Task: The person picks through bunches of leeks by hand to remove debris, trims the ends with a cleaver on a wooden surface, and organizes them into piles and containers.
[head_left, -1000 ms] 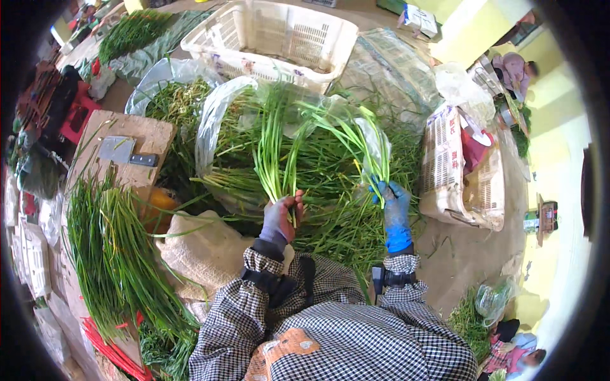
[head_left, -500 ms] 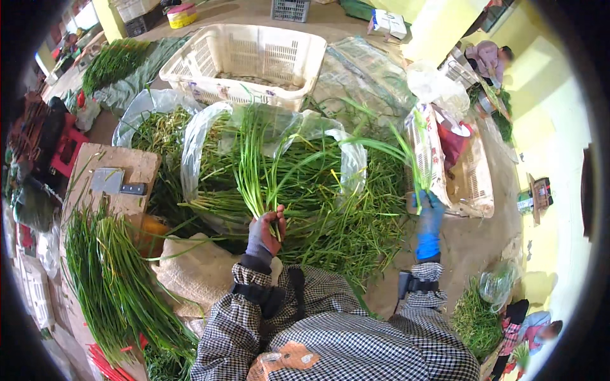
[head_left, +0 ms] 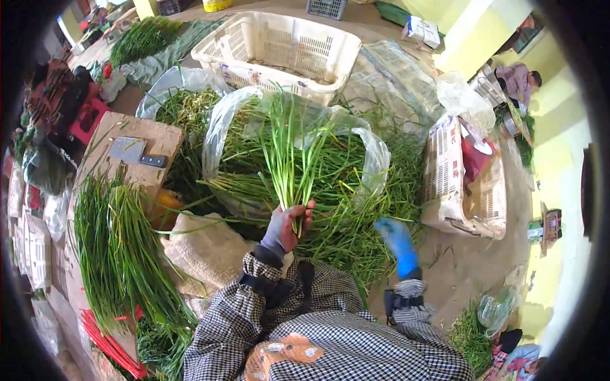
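Note:
My left hand [head_left: 287, 227], in a grey fingerless glove, is closed around the lower ends of a small bunch of green chives [head_left: 289, 159], whose leaves fan upward. Blurred by motion, my blue-gloved right hand [head_left: 397, 241] is right of it, fingers stretched out, with nothing visible in them. Beneath and beyond both hands spreads a heap of loose chives [head_left: 330, 235], part of it in a clear plastic bag [head_left: 222, 124].
A cleaver [head_left: 130, 150] lies on a wooden board [head_left: 114, 133] at left, near long tied chives [head_left: 121, 254]. A white crate [head_left: 279, 51] is ahead; another crate [head_left: 445, 171] stands at right. Beside my left forearm is a beige sack [head_left: 203, 247]. Another person [head_left: 518, 82] is at far right.
My right hand has let go of several long leaves by the right crate and moved left, toward my left hand. My left hand keeps its bunch. The whole view has shifted slightly.

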`<state>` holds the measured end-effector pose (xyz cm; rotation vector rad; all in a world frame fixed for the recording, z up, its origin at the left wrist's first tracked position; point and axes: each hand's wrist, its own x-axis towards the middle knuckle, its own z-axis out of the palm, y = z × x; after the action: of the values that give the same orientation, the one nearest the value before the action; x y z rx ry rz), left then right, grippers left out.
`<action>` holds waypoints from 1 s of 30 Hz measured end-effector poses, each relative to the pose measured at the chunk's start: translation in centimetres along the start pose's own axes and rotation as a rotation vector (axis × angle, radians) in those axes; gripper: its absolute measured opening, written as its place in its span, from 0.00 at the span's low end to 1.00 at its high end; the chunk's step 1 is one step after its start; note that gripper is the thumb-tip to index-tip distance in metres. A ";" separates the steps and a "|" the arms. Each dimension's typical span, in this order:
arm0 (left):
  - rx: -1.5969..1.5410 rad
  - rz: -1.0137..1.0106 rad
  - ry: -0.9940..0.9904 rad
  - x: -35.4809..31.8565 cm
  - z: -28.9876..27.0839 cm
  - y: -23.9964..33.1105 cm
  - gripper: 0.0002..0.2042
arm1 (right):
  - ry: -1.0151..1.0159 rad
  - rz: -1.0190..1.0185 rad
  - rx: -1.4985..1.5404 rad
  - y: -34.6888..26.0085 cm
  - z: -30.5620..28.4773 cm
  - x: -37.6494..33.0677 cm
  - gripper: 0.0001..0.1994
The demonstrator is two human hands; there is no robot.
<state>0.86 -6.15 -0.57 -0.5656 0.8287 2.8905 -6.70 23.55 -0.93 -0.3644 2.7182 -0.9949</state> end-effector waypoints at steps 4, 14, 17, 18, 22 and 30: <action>0.109 0.024 0.075 -0.4 1.5 -0.1 0.11 | -0.165 -0.185 0.267 -7.0 4.8 2.8 0.22; 1.570 0.381 0.124 -0.6 1.5 -4.2 0.27 | -0.216 -0.142 0.492 -12.6 8.7 5.3 0.19; 1.666 0.325 0.023 -0.7 1.9 -4.1 0.32 | -0.261 -0.081 0.881 -11.3 9.4 5.4 0.15; 1.675 0.307 -0.011 -1.1 2.3 -3.7 0.33 | -0.239 -0.027 0.982 -13.0 8.6 5.0 0.14; 1.478 0.430 -0.055 -3.0 4.3 -2.8 0.34 | -0.150 -0.131 0.828 -12.1 6.6 5.4 0.18; 0.549 0.250 0.017 -2.0 2.6 -0.8 0.28 | -0.185 0.004 0.793 -13.3 2.2 2.6 0.25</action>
<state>2.00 -4.08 1.84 -0.4474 1.7188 2.6623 -6.47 11.55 5.84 -0.2728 1.9476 -1.8034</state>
